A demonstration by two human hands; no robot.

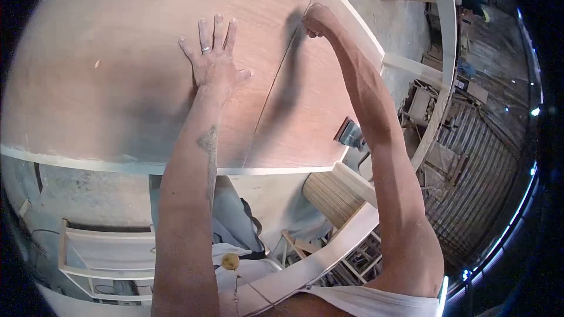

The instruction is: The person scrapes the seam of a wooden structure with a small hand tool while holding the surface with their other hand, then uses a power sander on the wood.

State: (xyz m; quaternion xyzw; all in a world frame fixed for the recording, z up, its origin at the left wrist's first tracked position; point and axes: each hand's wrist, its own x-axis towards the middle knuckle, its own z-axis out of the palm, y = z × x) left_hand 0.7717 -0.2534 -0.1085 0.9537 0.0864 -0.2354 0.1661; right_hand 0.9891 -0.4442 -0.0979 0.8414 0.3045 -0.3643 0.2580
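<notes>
— Two hands on the plywood sheet [117,70]?
— Yes. The left hand [214,61] lies flat, fingers spread, holding nothing. The right hand [317,20] is closed near a thin line [276,82]; what it grips I cannot tell.
— Which way does the line run?
— Lengthwise, from the near edge toward the far edge.

A rough grey concrete floor [88,194] runs under the work area, dusty and stained. At the lower left stands a pale unpainted wooden shelf frame [106,252]. Beyond the panel's right edge, stacks of loose timber offcuts [432,117] lie heaped beside a corrugated metal sheet wall [476,182]. A ribbed tan slatted piece [332,196] rests near the floor. Daylight glints through gaps at the far right.
</notes>
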